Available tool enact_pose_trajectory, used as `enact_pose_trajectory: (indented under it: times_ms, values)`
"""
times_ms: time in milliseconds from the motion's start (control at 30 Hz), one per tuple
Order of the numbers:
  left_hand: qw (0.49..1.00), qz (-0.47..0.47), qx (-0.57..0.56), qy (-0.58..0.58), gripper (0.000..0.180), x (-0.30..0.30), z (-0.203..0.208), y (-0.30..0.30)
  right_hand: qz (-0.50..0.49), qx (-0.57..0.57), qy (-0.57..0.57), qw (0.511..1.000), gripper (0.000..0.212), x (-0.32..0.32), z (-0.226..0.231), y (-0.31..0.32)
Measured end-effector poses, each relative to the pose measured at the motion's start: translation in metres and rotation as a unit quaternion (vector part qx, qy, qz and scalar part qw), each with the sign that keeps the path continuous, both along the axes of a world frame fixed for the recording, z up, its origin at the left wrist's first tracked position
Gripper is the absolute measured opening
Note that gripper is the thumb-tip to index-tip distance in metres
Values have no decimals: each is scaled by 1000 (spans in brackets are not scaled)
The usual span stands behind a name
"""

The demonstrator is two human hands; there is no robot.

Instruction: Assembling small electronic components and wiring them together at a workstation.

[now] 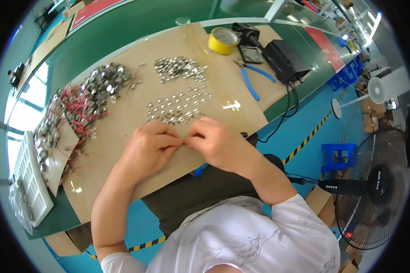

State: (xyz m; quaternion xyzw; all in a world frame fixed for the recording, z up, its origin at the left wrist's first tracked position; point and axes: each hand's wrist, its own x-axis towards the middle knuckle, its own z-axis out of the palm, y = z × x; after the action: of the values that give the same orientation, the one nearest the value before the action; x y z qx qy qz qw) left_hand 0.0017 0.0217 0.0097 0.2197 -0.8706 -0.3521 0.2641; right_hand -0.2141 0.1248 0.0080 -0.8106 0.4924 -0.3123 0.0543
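Observation:
My left hand [154, 148] and my right hand [210, 140] meet close together above the front edge of the brown board [118, 166]. Fingertips and thumbs of both are pinched, and whatever lies between them is too small to make out. Just beyond my fingers, small shiny metal parts [180, 99] are spread in loose rows. Behind these is a denser heap of similar silvery parts [175, 68]. To the left lies a big pile of metal pieces [105, 82], some with red wires [79, 109] attached.
At the back right are a yellow tape roll [222, 41], blue-handled pliers [255, 81], a soldering-iron stand [250, 53] and a black box with cables [284, 61]. A white grid tray [32, 182] sits at the left edge. A black fan [373, 189] and blue stool [338, 154] stand right.

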Motion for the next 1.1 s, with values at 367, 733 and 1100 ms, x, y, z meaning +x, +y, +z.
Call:
enact_pose_trajectory:
  times_ms: [367, 733, 1100]
  values:
    - [1000, -11, 13, -9, 13, 1, -1, -2, -89, 68, -47, 993, 15, 4, 7, 7]
    - [1000, -21, 5, -8, 8, 1, -3, -3, -133, 99, -23, 986, 13, -9, 15, 8]
    - [999, -5, 24, -22, 15, -1, -1, -1, -142, 70, 13, 987, 13, -18, 17, 8]
